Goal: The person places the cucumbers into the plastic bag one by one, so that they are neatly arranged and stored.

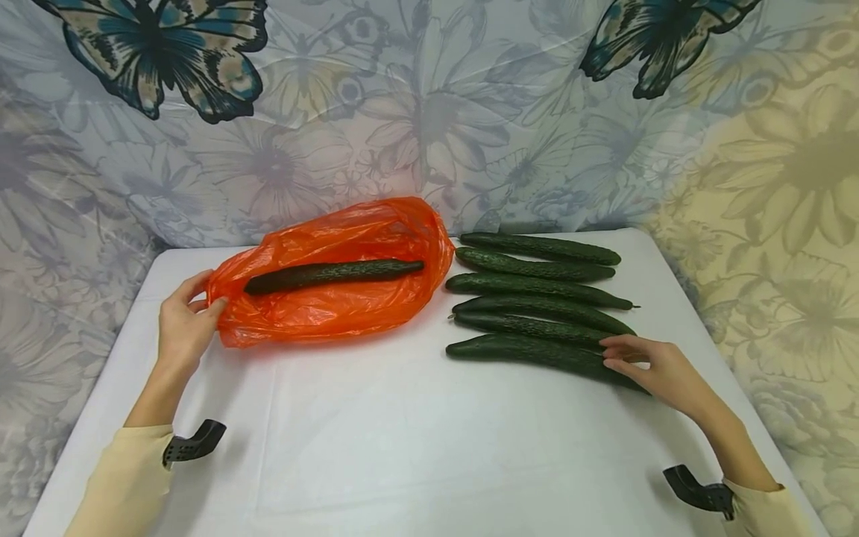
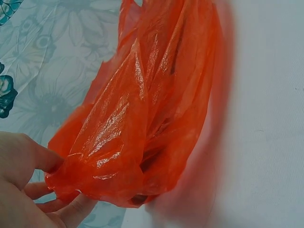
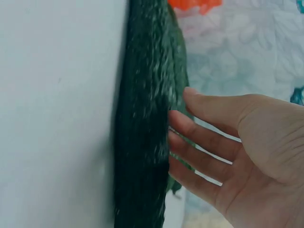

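An orange plastic bag (image 1: 322,317) lies spread at the back left of the table. One long dark green cucumber (image 1: 335,274) shows against its film; whether it is inside or on top I cannot tell. My left hand (image 1: 189,317) pinches the bag's left end between thumb and fingers, seen closer in the left wrist view on the crumpled film (image 2: 114,142). On the right, several cucumbers lie roughly side by side. At the right end of the nearest cucumber (image 1: 523,352), my right hand (image 1: 654,369) has its fingers loosely bent beside the skin, not wrapped round it (image 3: 228,142).
A white cloth (image 1: 416,440) covers the table. Patterned fabric (image 1: 429,112) with flowers and butterflies hangs right behind it and down both sides. Black wrist mounts (image 1: 194,441) stick out from both sleeves. The bag's right end nearly meets the row of cucumbers.
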The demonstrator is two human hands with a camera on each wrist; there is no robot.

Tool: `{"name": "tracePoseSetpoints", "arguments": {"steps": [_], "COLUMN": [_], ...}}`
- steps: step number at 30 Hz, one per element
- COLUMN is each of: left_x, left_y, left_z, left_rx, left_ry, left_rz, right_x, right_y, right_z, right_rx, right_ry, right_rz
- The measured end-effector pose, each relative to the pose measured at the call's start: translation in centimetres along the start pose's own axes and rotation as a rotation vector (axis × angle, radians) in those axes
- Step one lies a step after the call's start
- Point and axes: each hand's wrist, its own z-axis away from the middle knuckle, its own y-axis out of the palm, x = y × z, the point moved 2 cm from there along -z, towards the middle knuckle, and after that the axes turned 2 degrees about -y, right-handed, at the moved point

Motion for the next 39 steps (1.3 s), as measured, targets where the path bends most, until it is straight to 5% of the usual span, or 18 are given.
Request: {"name": "tracePoseSetpoints", "arguments": {"steps": [19, 30, 39], "left_x": [0.0, 0.0, 0.3], "left_y": [0.0, -0.1, -0.1], "left_z": [-0.2, -0.2, -0.2], "left_rx": [0.025, 0.031, 0.035], "left_ry": [-0.007, -0.008, -0.014], "left_rz": [0.007, -0.003, 0.004], "right_x": [-2.7, -1.9, -1.7], "right_y": [0.4, 0.8, -0.5], "right_z": [4.5, 3.7, 3.7], "right_rx": [0.057, 0.053, 0.085], "right_ry": [0.234, 0.138, 0.039], "right_rz": [0.081, 0.278, 0.217]}}
